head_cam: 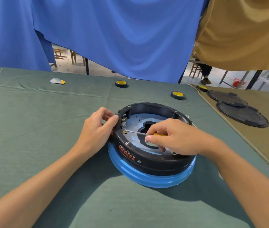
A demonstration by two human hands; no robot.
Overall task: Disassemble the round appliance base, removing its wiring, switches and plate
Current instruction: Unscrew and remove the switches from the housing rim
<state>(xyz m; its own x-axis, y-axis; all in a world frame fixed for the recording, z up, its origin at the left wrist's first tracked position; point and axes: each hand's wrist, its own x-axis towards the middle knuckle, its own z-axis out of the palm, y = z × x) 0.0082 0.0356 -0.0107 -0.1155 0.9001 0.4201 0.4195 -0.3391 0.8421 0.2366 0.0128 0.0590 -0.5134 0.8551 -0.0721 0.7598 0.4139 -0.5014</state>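
While L hand point(100, 127) pinches its rim & R hand point(175, 137) grips screwdriver point(135, 132), black round base point(155, 162) shows silver plate point(134, 121) inside.

Round black appliance base point(153, 160) on blue rim, upside down on green cloth, silver plate point(134, 122) exposed inside

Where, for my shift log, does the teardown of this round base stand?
Done: the base is open, its metal plate exposed. In hand: the right hand works a screwdriver tip at the terminals while the left hand grips the base's side. Left: plate, terminals and a rim screw sit in place.
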